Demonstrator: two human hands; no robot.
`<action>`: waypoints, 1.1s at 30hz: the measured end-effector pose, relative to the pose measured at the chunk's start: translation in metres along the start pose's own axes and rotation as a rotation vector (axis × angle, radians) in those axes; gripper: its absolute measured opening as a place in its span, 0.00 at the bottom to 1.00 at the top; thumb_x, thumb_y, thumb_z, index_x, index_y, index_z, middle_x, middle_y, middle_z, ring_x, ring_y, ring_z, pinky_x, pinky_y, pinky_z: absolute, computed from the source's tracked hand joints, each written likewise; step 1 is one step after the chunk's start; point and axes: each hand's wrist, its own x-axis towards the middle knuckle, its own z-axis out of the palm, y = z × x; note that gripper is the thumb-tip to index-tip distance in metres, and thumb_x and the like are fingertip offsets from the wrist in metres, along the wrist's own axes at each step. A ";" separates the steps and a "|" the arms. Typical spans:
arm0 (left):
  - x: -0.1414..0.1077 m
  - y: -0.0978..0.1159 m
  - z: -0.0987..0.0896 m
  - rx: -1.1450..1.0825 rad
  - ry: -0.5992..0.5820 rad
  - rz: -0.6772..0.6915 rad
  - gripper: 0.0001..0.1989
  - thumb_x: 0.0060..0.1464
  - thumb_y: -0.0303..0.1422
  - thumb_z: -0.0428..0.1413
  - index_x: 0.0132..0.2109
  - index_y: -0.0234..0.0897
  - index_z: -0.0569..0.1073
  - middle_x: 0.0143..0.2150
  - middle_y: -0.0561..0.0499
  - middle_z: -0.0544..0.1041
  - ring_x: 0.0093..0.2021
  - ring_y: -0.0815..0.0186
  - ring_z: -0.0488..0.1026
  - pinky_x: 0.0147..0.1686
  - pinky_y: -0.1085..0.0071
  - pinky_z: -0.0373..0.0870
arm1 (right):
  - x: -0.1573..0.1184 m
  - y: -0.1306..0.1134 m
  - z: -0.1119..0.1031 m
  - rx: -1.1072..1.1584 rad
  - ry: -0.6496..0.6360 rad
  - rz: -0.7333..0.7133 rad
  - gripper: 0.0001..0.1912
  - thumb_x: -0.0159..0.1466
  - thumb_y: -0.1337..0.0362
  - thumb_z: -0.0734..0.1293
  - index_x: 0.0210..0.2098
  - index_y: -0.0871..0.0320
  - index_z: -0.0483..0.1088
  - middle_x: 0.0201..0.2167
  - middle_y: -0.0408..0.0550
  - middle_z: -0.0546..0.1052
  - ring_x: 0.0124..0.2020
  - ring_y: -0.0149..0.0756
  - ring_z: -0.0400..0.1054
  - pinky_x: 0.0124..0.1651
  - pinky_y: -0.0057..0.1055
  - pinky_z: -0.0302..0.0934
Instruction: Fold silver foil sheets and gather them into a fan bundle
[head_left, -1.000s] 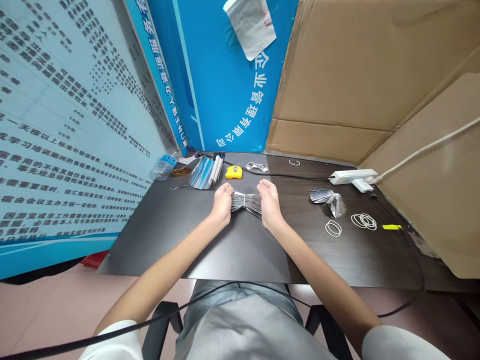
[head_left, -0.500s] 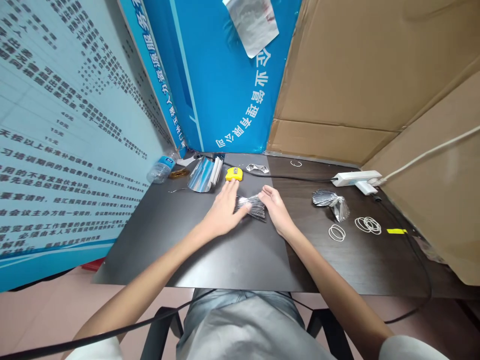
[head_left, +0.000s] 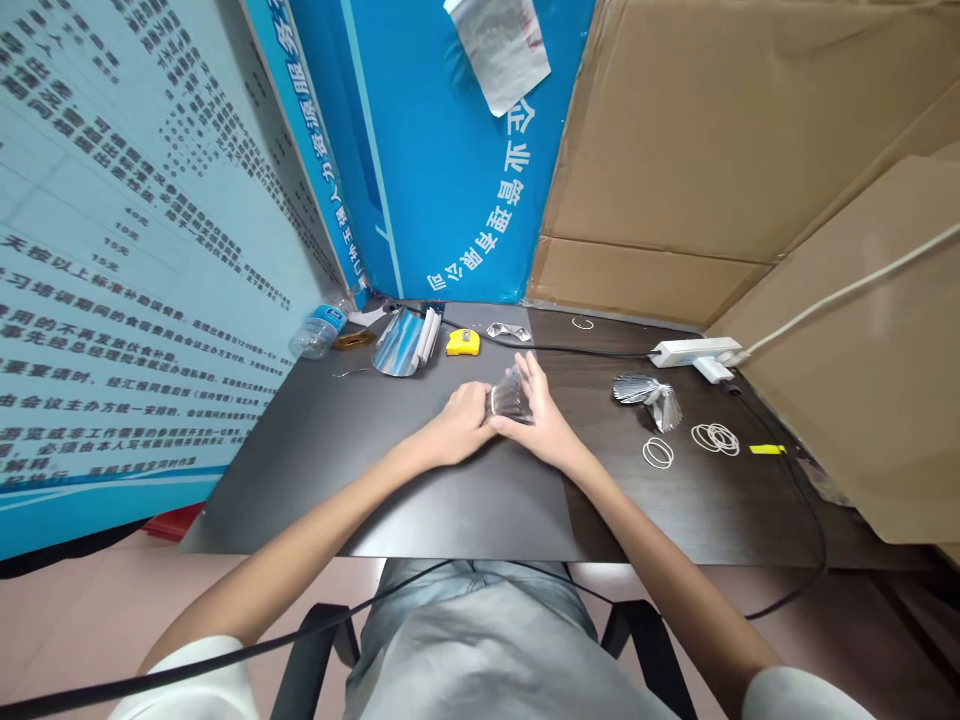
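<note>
A pleated silver foil bundle (head_left: 511, 398) is held between my two hands above the dark table (head_left: 450, 510), with a pale band round its left part. My left hand (head_left: 463, 422) is closed round the bundle's left end, its fingers curled. My right hand (head_left: 541, 415) cups the right side, with the thumb below and the fingers raised behind the foil. Just beyond them lies a yellow tape measure (head_left: 463, 343). To the right rests another pleated foil piece (head_left: 646, 392), gathered at its middle.
White rubber bands (head_left: 715, 439), a yellow strip (head_left: 766, 450) and a power strip (head_left: 694, 352) with cables lie right. Rolled foil sheets (head_left: 405, 342) and a plastic bottle (head_left: 319, 332) stand back left. Blue panels and cardboard (head_left: 660, 150) enclose the table.
My left hand has gone from lying flat over the foil to gripping its left end. My right hand has closed in round the other side. The foil is now lifted and more bunched.
</note>
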 end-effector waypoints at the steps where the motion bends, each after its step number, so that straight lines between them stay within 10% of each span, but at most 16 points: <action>1: -0.001 0.001 0.006 0.047 -0.022 0.016 0.24 0.71 0.53 0.45 0.58 0.38 0.68 0.59 0.39 0.73 0.60 0.48 0.69 0.64 0.46 0.68 | 0.003 0.001 0.000 -0.006 0.002 -0.010 0.65 0.60 0.41 0.76 0.80 0.47 0.32 0.82 0.60 0.42 0.80 0.53 0.51 0.79 0.59 0.51; 7: 0.001 0.000 0.018 0.194 0.000 0.014 0.25 0.70 0.51 0.51 0.60 0.36 0.67 0.63 0.35 0.71 0.65 0.45 0.66 0.67 0.44 0.64 | 0.011 0.016 -0.008 -0.143 0.102 0.005 0.32 0.59 0.42 0.77 0.52 0.53 0.66 0.64 0.59 0.71 0.65 0.52 0.71 0.73 0.57 0.60; 12: 0.002 0.004 0.010 0.118 -0.063 0.006 0.44 0.62 0.62 0.57 0.71 0.34 0.60 0.70 0.33 0.66 0.72 0.41 0.61 0.72 0.42 0.59 | 0.012 0.012 0.008 0.112 0.130 0.010 0.49 0.54 0.39 0.80 0.66 0.49 0.59 0.72 0.59 0.63 0.65 0.48 0.73 0.67 0.47 0.69; 19: 0.001 0.007 0.012 0.202 -0.057 -0.110 0.34 0.73 0.51 0.43 0.73 0.32 0.58 0.78 0.31 0.59 0.80 0.41 0.52 0.75 0.36 0.54 | 0.018 0.004 0.017 0.041 0.184 0.260 0.50 0.66 0.42 0.70 0.79 0.53 0.49 0.72 0.57 0.70 0.72 0.49 0.66 0.78 0.51 0.55; 27: -0.003 0.017 0.019 0.294 -0.010 -0.194 0.32 0.74 0.46 0.41 0.74 0.29 0.58 0.79 0.30 0.57 0.81 0.41 0.48 0.76 0.36 0.55 | 0.024 -0.010 0.028 -0.118 0.377 0.295 0.37 0.67 0.32 0.61 0.48 0.57 0.81 0.49 0.54 0.85 0.57 0.55 0.78 0.62 0.46 0.70; 33: -0.003 0.024 0.022 0.297 0.001 -0.245 0.34 0.74 0.47 0.41 0.73 0.24 0.58 0.78 0.27 0.57 0.81 0.40 0.50 0.76 0.36 0.55 | 0.027 -0.011 0.025 -0.133 0.395 0.233 0.32 0.71 0.38 0.59 0.52 0.54 0.82 0.55 0.52 0.84 0.62 0.52 0.76 0.68 0.44 0.66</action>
